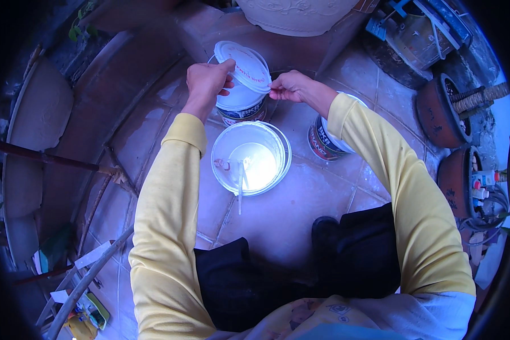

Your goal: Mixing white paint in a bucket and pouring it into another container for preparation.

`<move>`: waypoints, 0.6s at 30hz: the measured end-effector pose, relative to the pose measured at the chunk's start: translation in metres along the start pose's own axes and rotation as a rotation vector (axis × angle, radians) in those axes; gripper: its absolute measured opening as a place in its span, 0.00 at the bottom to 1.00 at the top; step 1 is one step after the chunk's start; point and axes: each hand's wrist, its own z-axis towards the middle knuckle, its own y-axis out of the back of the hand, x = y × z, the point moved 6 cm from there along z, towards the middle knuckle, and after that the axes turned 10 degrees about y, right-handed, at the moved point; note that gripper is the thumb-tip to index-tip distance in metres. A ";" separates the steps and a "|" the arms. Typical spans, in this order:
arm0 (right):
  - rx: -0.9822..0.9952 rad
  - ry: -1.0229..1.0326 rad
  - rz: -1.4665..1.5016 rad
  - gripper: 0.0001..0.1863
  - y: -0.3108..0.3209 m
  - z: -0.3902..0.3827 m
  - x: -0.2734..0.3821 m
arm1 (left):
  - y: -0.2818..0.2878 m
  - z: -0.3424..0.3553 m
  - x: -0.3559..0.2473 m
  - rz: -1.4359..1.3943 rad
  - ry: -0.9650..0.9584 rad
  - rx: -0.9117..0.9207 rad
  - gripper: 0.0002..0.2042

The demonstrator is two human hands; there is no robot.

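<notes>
While the round white plastic lid with red handwriting is tilted and not seated flat, the work on it looks only half done; whether the lid is coming off or going on, I cannot tell. It lies beyond the open white plastic bucket, which serves as my landmark, and between the two hands. The left hand grips its left edge, thumb above; the right hand pinches its right edge. Under the lid, just beyond the landmark, stands a white pail with a dark printed label. The landmark is already uncovered, with a pale thin stick leaning over its near rim. To its right, a second dark-labelled pail is partly hidden by the yellow right sleeve.
</notes>
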 end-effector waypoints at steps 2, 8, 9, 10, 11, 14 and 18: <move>0.020 -0.014 0.045 0.06 0.001 -0.005 0.005 | -0.005 -0.012 -0.010 -0.036 -0.065 0.035 0.13; 0.108 0.147 -0.295 0.08 0.045 -0.031 0.063 | -0.018 -0.023 -0.016 0.027 -0.227 0.504 0.14; 0.120 0.205 -0.368 0.08 0.061 -0.038 0.075 | -0.019 -0.018 -0.005 0.114 -0.193 0.606 0.14; 0.101 0.261 -0.465 0.09 0.080 -0.046 0.087 | -0.018 -0.014 0.006 0.189 -0.181 0.732 0.15; 0.098 0.290 -0.622 0.08 0.098 -0.054 0.095 | -0.011 0.001 0.015 0.204 -0.159 0.697 0.15; 0.127 0.292 -0.795 0.09 0.152 -0.079 0.100 | 0.020 0.056 0.052 0.252 -0.076 0.310 0.13; 0.123 0.214 -0.874 0.11 0.216 -0.107 0.092 | 0.052 0.093 0.093 0.337 -0.046 -0.121 0.14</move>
